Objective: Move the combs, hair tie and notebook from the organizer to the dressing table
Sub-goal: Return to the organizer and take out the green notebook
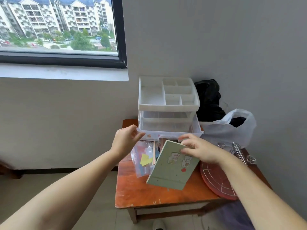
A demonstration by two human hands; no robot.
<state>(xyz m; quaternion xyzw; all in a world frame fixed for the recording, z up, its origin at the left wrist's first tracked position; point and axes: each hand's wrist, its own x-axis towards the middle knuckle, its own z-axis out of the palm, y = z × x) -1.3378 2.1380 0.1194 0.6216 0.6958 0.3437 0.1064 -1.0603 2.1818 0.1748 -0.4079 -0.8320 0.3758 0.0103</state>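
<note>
Head view: right hand (197, 151) grip pinches the tilted notebook (173, 165); left hand (127, 138) fingers the drawer (167, 128) corner.

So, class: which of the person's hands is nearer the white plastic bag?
Right. The right hand holds the green notebook just left of the white plastic bag; the left hand is farther away, at the open drawer's left corner.

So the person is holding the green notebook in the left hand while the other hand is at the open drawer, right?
Not quite: the head view shows the green notebook held in the right hand. The left hand is the one at the corner of the open drawer.
</note>
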